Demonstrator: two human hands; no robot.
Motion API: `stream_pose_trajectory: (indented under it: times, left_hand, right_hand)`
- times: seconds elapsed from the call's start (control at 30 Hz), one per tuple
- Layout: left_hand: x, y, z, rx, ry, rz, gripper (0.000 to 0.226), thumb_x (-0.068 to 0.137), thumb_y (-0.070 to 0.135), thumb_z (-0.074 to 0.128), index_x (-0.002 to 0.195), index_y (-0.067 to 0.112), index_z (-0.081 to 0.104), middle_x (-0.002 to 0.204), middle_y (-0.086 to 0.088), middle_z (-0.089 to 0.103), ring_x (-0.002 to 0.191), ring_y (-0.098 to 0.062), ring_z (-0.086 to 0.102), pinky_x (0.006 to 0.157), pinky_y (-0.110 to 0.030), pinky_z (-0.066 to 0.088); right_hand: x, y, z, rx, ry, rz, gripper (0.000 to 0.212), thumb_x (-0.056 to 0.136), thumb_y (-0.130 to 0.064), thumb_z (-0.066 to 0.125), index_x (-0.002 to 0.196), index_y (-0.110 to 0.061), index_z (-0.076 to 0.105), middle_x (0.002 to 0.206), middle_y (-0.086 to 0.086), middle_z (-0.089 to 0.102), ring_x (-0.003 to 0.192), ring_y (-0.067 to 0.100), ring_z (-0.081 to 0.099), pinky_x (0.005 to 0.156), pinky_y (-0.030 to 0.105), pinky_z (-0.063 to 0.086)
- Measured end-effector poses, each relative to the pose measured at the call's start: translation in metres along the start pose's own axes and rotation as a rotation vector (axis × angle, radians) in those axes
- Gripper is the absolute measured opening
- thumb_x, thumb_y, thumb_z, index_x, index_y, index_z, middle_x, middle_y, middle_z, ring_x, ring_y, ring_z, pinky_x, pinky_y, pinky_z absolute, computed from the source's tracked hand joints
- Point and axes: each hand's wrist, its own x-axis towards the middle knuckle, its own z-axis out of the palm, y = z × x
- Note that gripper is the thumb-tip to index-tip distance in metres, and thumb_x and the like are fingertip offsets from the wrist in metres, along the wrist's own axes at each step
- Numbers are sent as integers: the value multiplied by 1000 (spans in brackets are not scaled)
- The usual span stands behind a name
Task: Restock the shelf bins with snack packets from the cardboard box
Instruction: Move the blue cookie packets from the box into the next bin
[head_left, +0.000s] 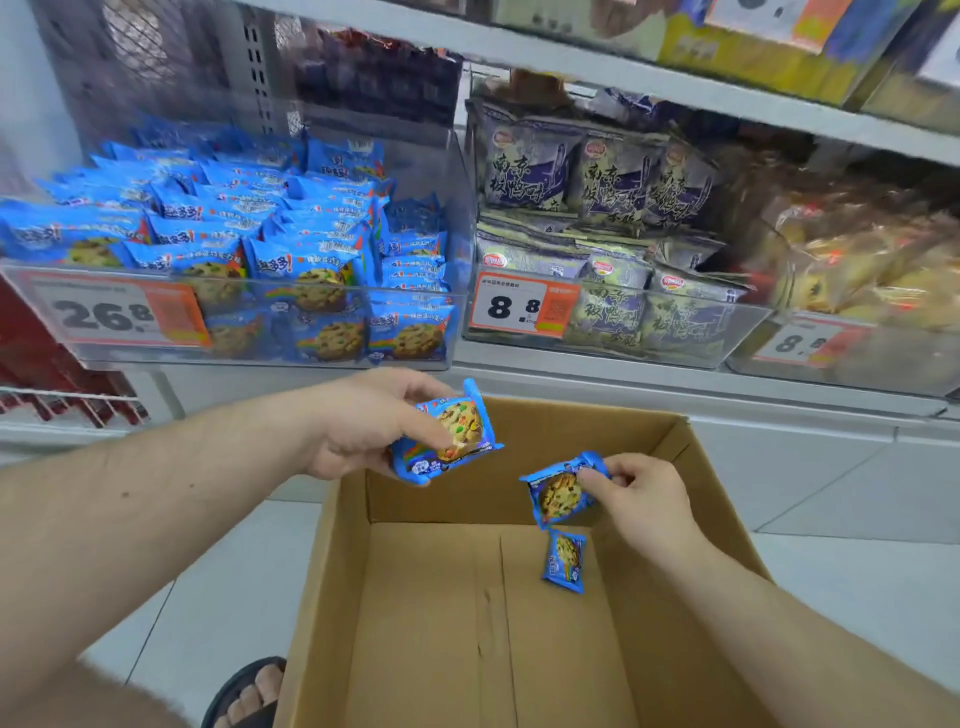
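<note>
My left hand (363, 426) grips a blue cookie packet (457, 434) above the far left corner of the open cardboard box (332, 571). My right hand (639, 499) pinches a second blue cookie packet (556, 496) by its top edge inside the box. A third blue packet (564, 560) lies on the box floor just below it. Above the box, a clear shelf bin (249, 312) on the left is packed with several matching blue cookie packets.
A second clear bin (613, 322) holds purple and green snack bags, with an 8.8 price tag. A third bin (857, 322) at the right holds yellowish packets. A shelf board runs overhead. My sandalled foot (249, 696) stands on the tiled floor left of the box.
</note>
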Motion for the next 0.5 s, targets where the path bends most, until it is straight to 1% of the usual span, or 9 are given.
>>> stream_pose_trajectory:
  times: [0.03, 0.1, 0.17, 0.2, 0.27, 0.33, 0.37, 0.43, 0.5]
  left_hand:
    - [-6, 3, -3, 4, 16, 28, 36, 82, -2, 70, 109, 20, 63, 99, -8, 71, 74, -19, 69, 60, -33, 58]
    - [-16, 6, -8, -3, 50, 81, 40, 79, -1, 74, 111, 20, 63, 99, -10, 70, 68, -18, 68, 55, -30, 55]
    - [-24, 9, -14, 2, 94, 136, 40, 78, 0, 76, 110, 21, 64, 95, -10, 70, 67, -17, 68, 55, -29, 55]
    - [-27, 11, -16, -2, 120, 160, 40, 77, 1, 76, 109, 22, 65, 95, -11, 70, 67, -17, 68, 55, -28, 55]
    - [-32, 14, -20, -37, 156, 204, 39, 77, 4, 77, 108, 25, 65, 93, -8, 69, 64, -13, 67, 52, -24, 52]
    - [-35, 16, -23, -72, 162, 233, 35, 79, 7, 76, 107, 26, 66, 91, -6, 68, 60, -10, 64, 49, -22, 50]
    - [-37, 16, -23, -80, 154, 243, 35, 79, 8, 76, 107, 27, 66, 93, -6, 68, 61, -10, 63, 50, -23, 50]
    - [-38, 16, -24, -69, 129, 264, 35, 80, 8, 76, 107, 28, 66, 97, -8, 67, 65, -13, 64, 53, -25, 50]
    - [-39, 15, -24, -48, 106, 284, 37, 79, 5, 76, 103, 31, 67, 104, -13, 64, 73, -17, 65, 57, -27, 51]
  right_hand:
    - [-6, -13, -6, 92, -6, 10, 27, 85, -24, 73, 61, -17, 63, 56, -7, 46, 56, 12, 40, 55, 23, 34]
    - [-17, -38, -15, 252, -18, 29, 23, 86, -22, 73, 66, -12, 67, 63, 2, 59, 62, 16, 49, 60, 29, 40]
    - [-28, -59, -22, 360, -19, 52, 20, 88, -22, 71, 72, -11, 71, 75, 4, 72, 70, 16, 61, 64, 27, 46]
    - [-31, -68, -25, 415, -14, 66, 19, 89, -21, 70, 74, -10, 71, 77, 5, 74, 73, 15, 66, 64, 25, 47]
    - [-37, -84, -30, 535, -7, 96, 19, 90, -19, 69, 76, -6, 70, 75, 7, 75, 69, 13, 68, 60, 22, 49]
    - [-41, -97, -34, 586, 4, 98, 20, 90, -18, 68, 74, -6, 67, 73, 8, 74, 61, 10, 67, 55, 19, 48]
    - [-43, -103, -35, 591, 7, 85, 21, 90, -18, 67, 72, -8, 66, 74, 8, 74, 63, 12, 68, 59, 22, 50]
    - [-44, -114, -37, 612, -7, 53, 21, 92, -18, 66, 72, -12, 66, 79, 10, 75, 72, 18, 69, 70, 31, 52]
    - [-44, -125, -38, 674, -61, 33, 18, 95, -18, 60, 78, -14, 64, 82, 9, 73, 74, 21, 67, 70, 34, 52]
